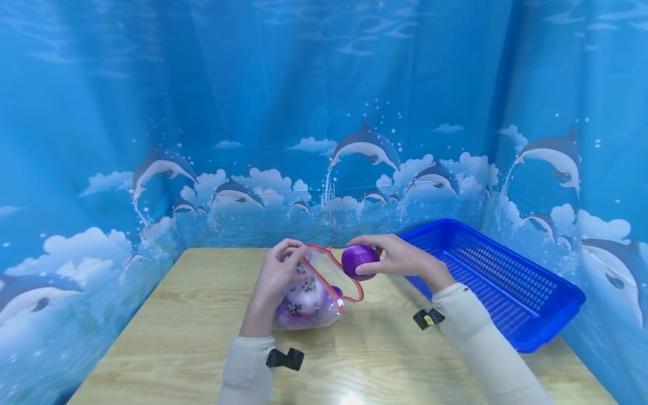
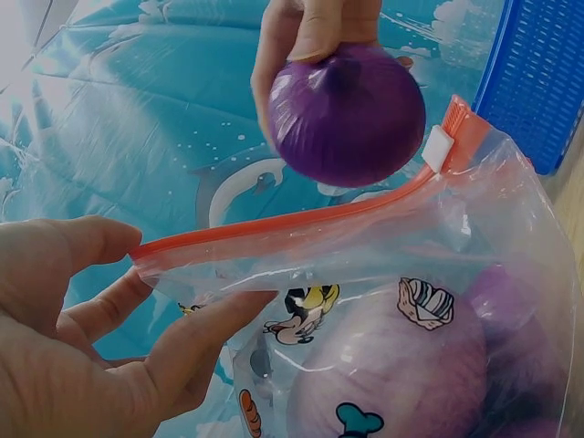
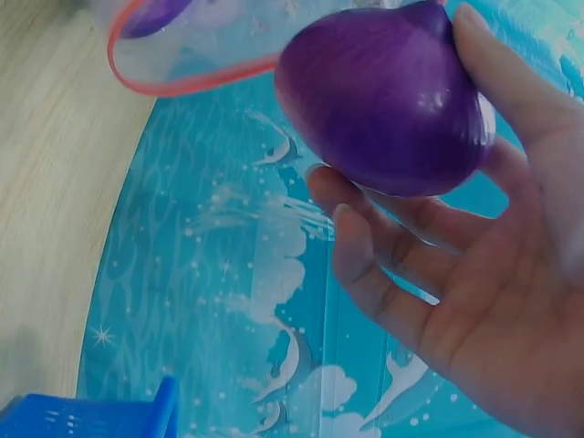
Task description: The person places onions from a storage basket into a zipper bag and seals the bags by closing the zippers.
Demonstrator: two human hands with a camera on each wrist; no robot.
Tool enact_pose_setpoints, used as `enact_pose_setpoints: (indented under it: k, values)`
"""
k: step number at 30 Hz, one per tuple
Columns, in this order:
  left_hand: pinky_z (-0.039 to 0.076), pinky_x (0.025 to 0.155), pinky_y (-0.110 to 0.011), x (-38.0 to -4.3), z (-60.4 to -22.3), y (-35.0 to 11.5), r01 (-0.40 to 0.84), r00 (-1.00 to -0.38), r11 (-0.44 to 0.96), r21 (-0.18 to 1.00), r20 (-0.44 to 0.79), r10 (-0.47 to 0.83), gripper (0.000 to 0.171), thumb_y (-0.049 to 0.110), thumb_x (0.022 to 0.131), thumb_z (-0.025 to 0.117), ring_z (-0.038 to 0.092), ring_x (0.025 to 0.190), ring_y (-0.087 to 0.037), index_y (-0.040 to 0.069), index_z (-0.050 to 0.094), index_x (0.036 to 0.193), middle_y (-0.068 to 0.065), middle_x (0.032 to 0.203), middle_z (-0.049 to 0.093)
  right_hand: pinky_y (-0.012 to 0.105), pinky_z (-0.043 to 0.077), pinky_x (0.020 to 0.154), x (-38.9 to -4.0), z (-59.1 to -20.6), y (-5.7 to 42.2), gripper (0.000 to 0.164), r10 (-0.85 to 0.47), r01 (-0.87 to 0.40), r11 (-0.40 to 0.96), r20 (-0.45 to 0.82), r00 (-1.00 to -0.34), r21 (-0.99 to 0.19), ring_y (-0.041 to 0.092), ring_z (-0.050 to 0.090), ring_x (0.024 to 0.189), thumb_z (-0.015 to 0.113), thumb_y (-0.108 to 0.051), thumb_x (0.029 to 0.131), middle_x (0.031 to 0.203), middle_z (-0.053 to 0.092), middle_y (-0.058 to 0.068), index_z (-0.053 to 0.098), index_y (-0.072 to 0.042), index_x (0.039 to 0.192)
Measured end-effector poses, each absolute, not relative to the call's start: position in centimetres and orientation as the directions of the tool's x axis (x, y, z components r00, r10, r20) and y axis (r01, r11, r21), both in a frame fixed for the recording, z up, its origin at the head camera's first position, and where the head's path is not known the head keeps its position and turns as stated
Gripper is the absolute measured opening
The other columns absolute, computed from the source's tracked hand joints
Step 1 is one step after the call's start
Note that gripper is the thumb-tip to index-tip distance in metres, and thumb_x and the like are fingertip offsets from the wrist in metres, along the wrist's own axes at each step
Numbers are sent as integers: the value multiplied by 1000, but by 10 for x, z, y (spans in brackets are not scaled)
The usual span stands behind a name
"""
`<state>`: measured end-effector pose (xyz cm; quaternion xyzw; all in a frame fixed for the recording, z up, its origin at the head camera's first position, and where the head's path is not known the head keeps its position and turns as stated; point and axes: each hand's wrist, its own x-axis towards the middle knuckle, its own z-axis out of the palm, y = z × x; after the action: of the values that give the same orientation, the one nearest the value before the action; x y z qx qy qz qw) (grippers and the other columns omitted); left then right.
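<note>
A purple onion [image 1: 359,260] is pinched between the thumb and fingers of my right hand [image 1: 405,259]. It is held just above and beside the mouth of a clear zip bag [image 1: 324,322], stem tip showing in the left wrist view. My left hand [image 1: 273,281] holds the bag's rim at its left end, keeping the mouth apart. The bag has a red zip edge [image 2: 301,224] with a white slider [image 2: 438,149] and cartoon prints. Inside it, seen through the film, lie a pale purple round thing [image 2: 392,356] and a darker purple one [image 2: 525,365].
A blue perforated plastic basket [image 1: 557,292] stands on the right of the wooden table [image 1: 172,337], near my right forearm. Behind the table hangs a blue curtain [image 1: 304,84] printed with dolphins. Each sleeve has a small black device by the wrist.
</note>
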<state>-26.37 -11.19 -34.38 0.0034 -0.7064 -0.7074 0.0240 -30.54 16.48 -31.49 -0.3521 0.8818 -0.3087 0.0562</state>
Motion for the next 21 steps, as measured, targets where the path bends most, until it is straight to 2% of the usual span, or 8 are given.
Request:
enact_pose_setpoints:
  k: [5,14,21]
  values:
    - [69,76,-36,-263,-344,-112,42,-999,-14,999,42,-33,21,27,105,62,65,101,-25,7,65,114,-10,114,59,38,65,90,-305,-319,154,55,-680,-648,517,191,-708,-560,30,67,118,76,-34,95,137,67,12,58,-16,144]
    - [69,77,-37,-261,-343,-112,60,-998,-9,998,60,-27,21,26,105,62,65,100,-24,7,65,113,-9,110,59,27,65,84,-304,-328,140,57,-655,-616,531,180,-734,-581,28,63,122,79,-34,92,139,65,8,59,-21,144]
    - [69,80,-41,-260,-344,-112,89,-996,1,996,89,-19,25,28,104,63,68,105,-30,5,65,114,-13,116,61,24,65,79,-305,-334,130,55,-645,-646,523,237,-727,-556,24,63,116,79,-34,92,133,66,5,60,-26,143]
